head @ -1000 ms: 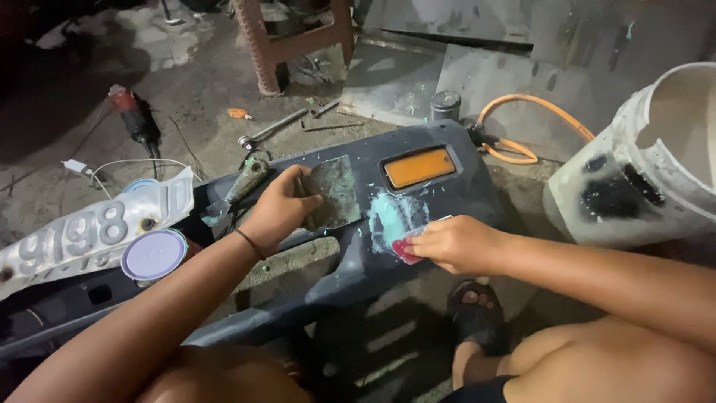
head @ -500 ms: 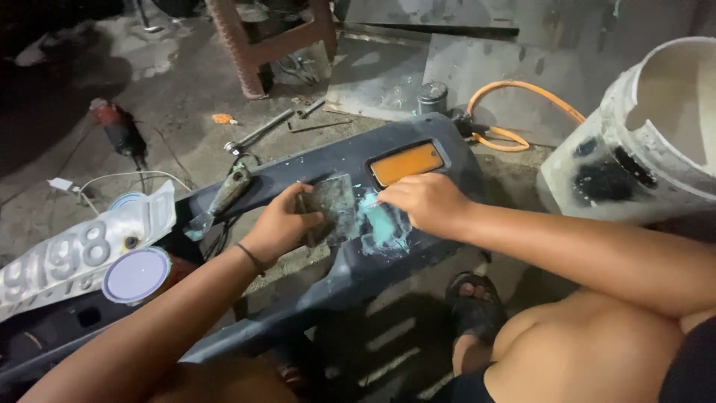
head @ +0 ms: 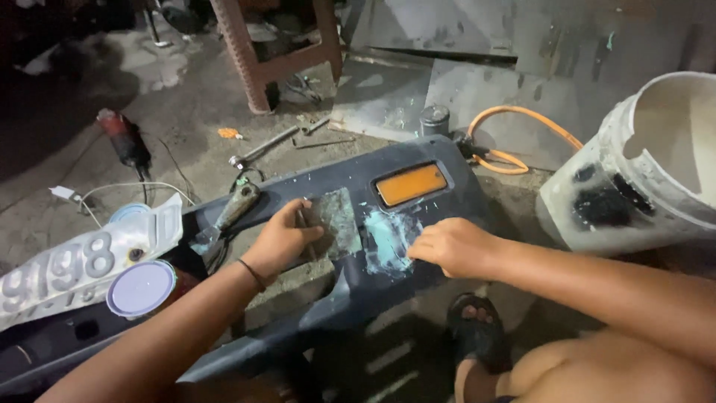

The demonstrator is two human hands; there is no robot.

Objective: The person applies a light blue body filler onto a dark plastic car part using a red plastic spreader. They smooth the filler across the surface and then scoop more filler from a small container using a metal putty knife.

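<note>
A dark blue-grey vehicle bumper lies across the floor with an orange reflector set in it. A patch of teal putty is smeared just below the reflector. My right hand rests at the patch's right edge. Its fingers are curled around a small red spreader, which is almost entirely hidden now. My left hand grips the left edge of a flat, putty-stained metal plate lying on the bumper beside the patch.
A putty knife lies on the bumper to the left. A white number plate and a round can lid sit nearer left. A large white bucket stands right, with an orange hose, a small tin, a grinder and a stool behind.
My right hand swept up and left over the teal patch, then came back to its right edge. My left hand stayed on the metal plate.
</note>
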